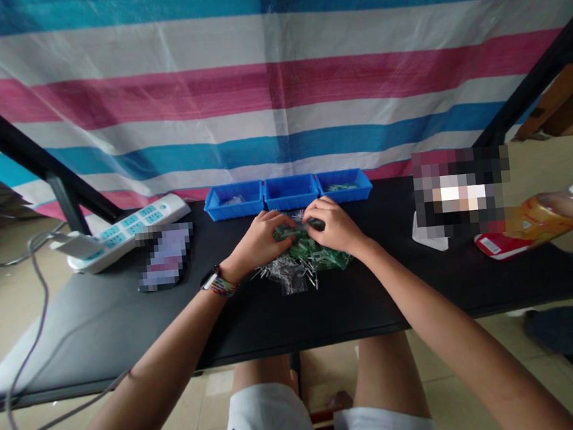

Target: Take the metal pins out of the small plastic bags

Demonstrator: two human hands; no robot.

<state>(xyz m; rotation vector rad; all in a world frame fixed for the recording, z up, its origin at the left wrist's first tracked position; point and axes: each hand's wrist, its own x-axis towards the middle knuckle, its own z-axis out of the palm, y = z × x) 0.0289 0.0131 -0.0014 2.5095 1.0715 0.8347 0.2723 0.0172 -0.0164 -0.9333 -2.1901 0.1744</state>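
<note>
A heap of small pieces lies on the black table in front of me: green plastic pieces at the back and right, thin clear and silvery pieces at the front left. My left hand reaches into the heap from the left, fingers curled and thumb bent toward them beside green pieces. From the right, my right hand is bent over the same heap, its fingertips curled inward near the left ones. What either hand's fingertips hold is too small to make out. A clear plastic bag seems to lie at the heap's front edge.
Three joined blue bins stand behind the heap: the left bin holds whitish bits, the right bin greenish ones, beside the middle bin. A power strip and phone lie left. A bottle lies right.
</note>
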